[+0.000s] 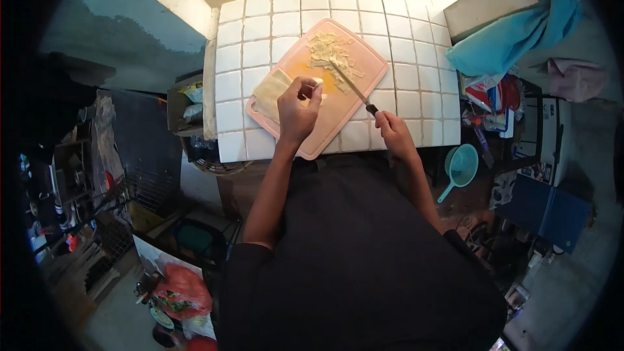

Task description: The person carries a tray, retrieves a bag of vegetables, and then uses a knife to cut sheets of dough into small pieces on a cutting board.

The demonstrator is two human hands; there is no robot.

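Note:
A pink cutting board (325,127) lies at a slant on the white tiled counter. Cut pale strips (328,49) are heaped on its upper part. My right hand (394,131) grips the dark handle of a knife (351,83), whose blade reaches up-left over the board to the strips. My left hand (301,101) is raised over the board's left half, its fingers closed on a small pale piece (318,82). Beside and partly behind that hand lies a flat pale sheet (272,94) at the board's left edge.
The tiled counter (253,62) surrounds the board. A turquoise cloth (500,39) drapes over a block at the right, above packed items on a shelf. A turquoise strainer (463,166) hangs below the counter's right side. At the lower left sits a red plastic bag (184,289).

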